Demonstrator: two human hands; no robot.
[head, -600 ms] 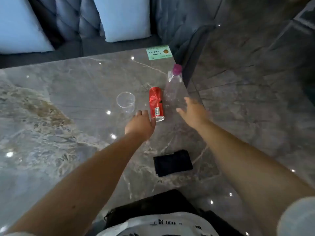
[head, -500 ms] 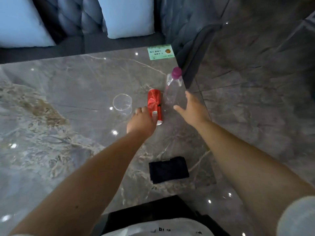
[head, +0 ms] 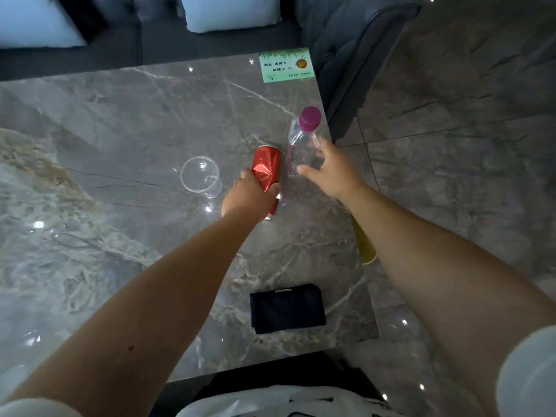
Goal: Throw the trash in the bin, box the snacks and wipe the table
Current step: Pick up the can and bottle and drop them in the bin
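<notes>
A person clearing a marble tabletop (head: 105, 121) begins with the trash. The left hand (head: 248, 195) has closed its fingers around a dented red can (head: 267, 167) lying on its side near the right edge, while the right hand (head: 334, 171) spreads its fingers wide against a clear bottle (head: 302, 142) with a purple cap, standing at that edge, not yet gripped. A clear cup (head: 201, 177) waits just left of the can; a folded black cloth (head: 287, 308) lies near the front edge. Half a second earlier the left hand only rested beside the can and the right hovered short of the bottle. The next move likely calls for closing on the bottle and lifting both toward a bin, which is out of view.
</notes>
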